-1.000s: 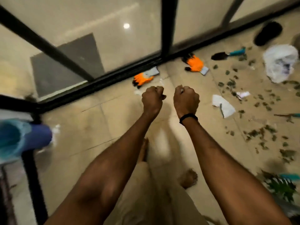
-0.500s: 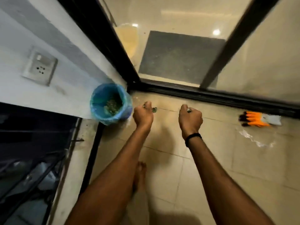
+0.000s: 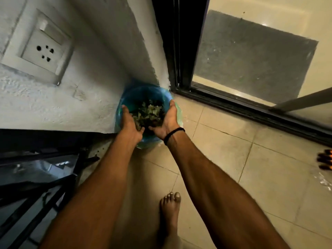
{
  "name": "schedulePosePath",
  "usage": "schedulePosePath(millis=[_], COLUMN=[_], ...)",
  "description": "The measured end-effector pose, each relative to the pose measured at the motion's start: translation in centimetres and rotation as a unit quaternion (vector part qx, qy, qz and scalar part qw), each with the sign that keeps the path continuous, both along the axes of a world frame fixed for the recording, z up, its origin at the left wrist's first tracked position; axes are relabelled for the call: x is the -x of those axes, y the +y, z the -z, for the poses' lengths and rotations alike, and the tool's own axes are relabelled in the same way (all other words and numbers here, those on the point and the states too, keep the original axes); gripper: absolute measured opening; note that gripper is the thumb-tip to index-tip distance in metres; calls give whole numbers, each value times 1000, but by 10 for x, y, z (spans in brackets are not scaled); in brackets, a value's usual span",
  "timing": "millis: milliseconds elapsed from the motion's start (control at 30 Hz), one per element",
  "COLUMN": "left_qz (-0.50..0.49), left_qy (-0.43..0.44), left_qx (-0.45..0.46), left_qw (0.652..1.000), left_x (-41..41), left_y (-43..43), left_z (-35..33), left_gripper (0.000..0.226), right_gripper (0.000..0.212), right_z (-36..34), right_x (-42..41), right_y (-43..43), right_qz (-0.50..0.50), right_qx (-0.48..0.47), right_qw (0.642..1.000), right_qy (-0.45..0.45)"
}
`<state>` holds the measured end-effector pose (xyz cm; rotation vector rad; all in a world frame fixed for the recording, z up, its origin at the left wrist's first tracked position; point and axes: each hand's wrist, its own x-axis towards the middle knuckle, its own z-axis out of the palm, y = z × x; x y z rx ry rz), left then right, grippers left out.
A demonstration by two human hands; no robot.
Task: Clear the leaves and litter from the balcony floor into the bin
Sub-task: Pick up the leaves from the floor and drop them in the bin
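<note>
A blue bin (image 3: 125, 97) stands in the corner between the white wall and the black door frame. Both my hands are over its mouth. My left hand (image 3: 130, 123) and my right hand (image 3: 168, 118) are spread with straight fingers, palms facing each other. A clump of dry green leaves (image 3: 148, 113) lies between the palms, over the bin's inside. Whether the leaves still rest on my hands or lie in the bin I cannot tell.
A wall socket plate (image 3: 38, 47) is on the white wall at left. A black sliding door frame (image 3: 181, 51) with glass stands right of the bin. An orange glove (image 3: 326, 159) lies at the right edge. My bare foot (image 3: 169, 211) is on the tiled floor.
I have turned left from the littered floor and walked to the bin. Both fists, closed before, have opened over the bin, and leaves now show between the palms.
</note>
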<state>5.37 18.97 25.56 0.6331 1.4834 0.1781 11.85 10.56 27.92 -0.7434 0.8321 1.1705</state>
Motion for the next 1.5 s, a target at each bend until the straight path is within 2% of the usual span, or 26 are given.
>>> schedulePosePath(millis=[167, 367, 533, 767, 1033, 1200, 1300, 1367, 1500], left_qz=[-11, -43, -39, 40, 221, 366, 454, 521, 659], left_qy=[2, -22, -35, -62, -64, -53, -39, -35, -43], left_qx=[-2, -21, -63, -48, -23, -2, -16, -38, -90], left_qw=[1000, 999, 997, 996, 973, 929, 890, 852, 745], left_x=[7, 11, -2, -23, -28, -13, 0, 11, 36], left_y=[-15, -40, -95, -253, -503, -681, -799, -866, -995], left_z=[-11, -29, -61, -100, -130, -136, -136, -136, -136], left_gripper=[66, 61, 52, 52, 46, 45, 42, 42, 42], right_gripper=[79, 47, 34, 31, 33, 27, 26, 25, 21], right_z=[-1, -15, -46, -89, -111, -115, -115, -116, -112], right_x=[11, 13, 8, 4, 19, 63, 96, 117, 160], right_y=[-17, -63, -130, -286, -546, -734, -846, -907, -1025], right_qz=[18, 39, 100, 194, 343, 437, 487, 519, 578], right_qx=[-5, -5, -25, -35, 11, 72, 115, 142, 187], right_qw=[999, 999, 994, 980, 939, 896, 866, 843, 794], right_qy=[26, 21, 27, 7, -7, -3, 3, 10, 17])
